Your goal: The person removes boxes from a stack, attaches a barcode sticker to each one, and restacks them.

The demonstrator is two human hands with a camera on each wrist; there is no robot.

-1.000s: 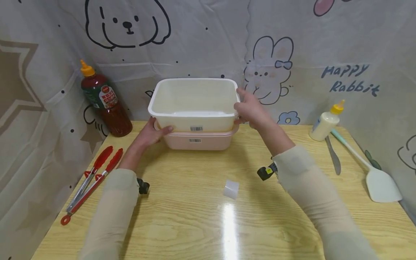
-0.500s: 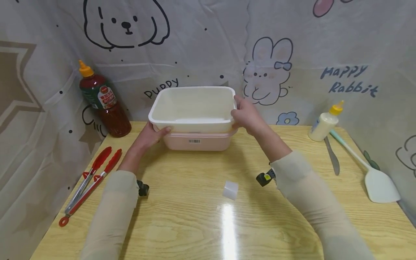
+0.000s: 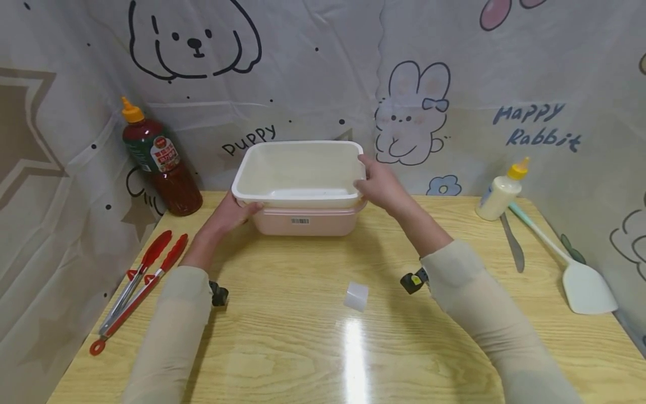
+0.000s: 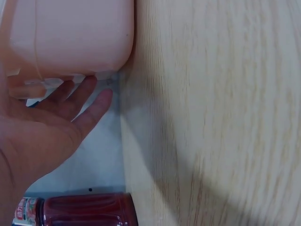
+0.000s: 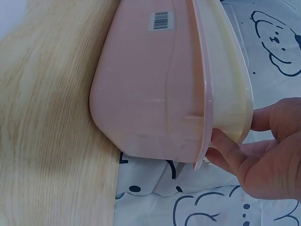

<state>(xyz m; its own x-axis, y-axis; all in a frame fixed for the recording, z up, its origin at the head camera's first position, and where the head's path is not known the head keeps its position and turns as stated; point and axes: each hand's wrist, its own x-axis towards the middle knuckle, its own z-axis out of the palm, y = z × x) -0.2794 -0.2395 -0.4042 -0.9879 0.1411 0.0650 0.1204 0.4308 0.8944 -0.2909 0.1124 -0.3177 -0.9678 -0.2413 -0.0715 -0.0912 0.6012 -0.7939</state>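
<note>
A white rectangular plastic tub (image 3: pixel 298 197) sits nested inside a pink tub (image 3: pixel 303 223), its rim above the pink one. My right hand (image 3: pixel 382 184) grips the white tub at its right end; in the right wrist view its fingers (image 5: pixel 225 146) are between the two rims. My left hand (image 3: pixel 227 216) holds the left end of the pink tub, thumb along the front just below the white rim. In the left wrist view, the fingers (image 4: pixel 82 101) reach beneath the pink rim.
Red-tipped tongs (image 3: pixel 141 292) and a red sauce bottle (image 3: pixel 164 168) are at left. On the right are a small cream-coloured squeeze bottle (image 3: pixel 499 196), a knife (image 3: pixel 513 244) and a white spatula (image 3: pixel 587 286). A translucent piece (image 3: pixel 356 296) lies in front on the table.
The white tub has moved down into the pink tub, its barcode label now hidden. My right hand has lowered with it, while the left has stayed nearly in place.
</note>
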